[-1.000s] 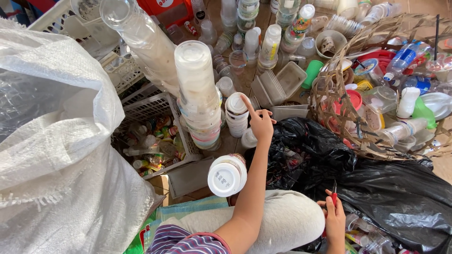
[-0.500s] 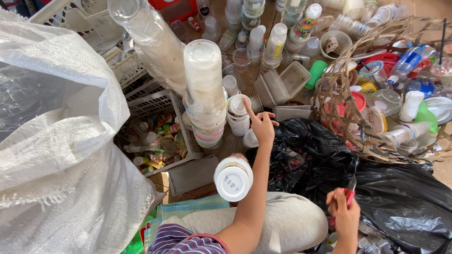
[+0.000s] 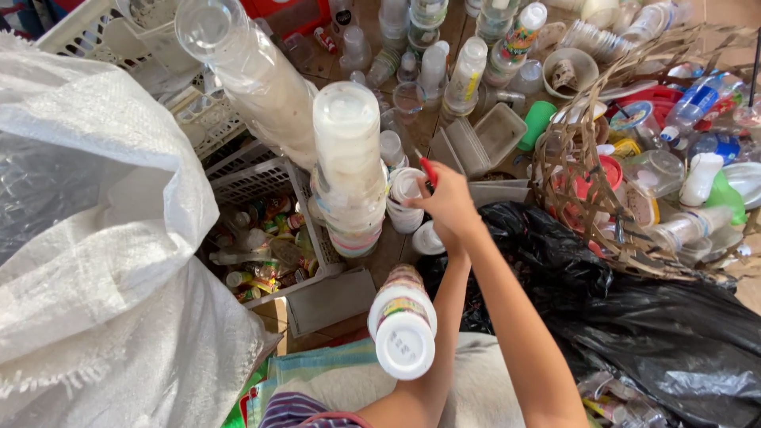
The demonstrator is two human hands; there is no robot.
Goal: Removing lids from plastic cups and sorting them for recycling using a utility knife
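My right hand (image 3: pixel 449 200) is closed on a small red-handled tool (image 3: pixel 429 171) and is right beside a short stack of white cups (image 3: pixel 405 195) on the wooden floor. My left forearm (image 3: pixel 444 317) runs up to the same spot; the left hand itself lies under the right hand and is mostly hidden. A tall stack of white cups (image 3: pixel 346 166) stands just left of the hands. Another stack of white cups with printed bands (image 3: pixel 404 329) rises toward the camera near my knee.
A big white woven sack (image 3: pixel 103 261) fills the left. White plastic baskets (image 3: pixel 261 182) hold small bottles. A long stack of clear cups (image 3: pixel 246 71) leans at the back. Black bags (image 3: pixel 634 317) and a woven cane basket (image 3: pixel 587 198) of plastic waste lie on the right; several bottles (image 3: pixel 468 71) stand behind.
My right hand with the red tool has come up from the lower right over the black bags to meet my left hand at the short cup stack.
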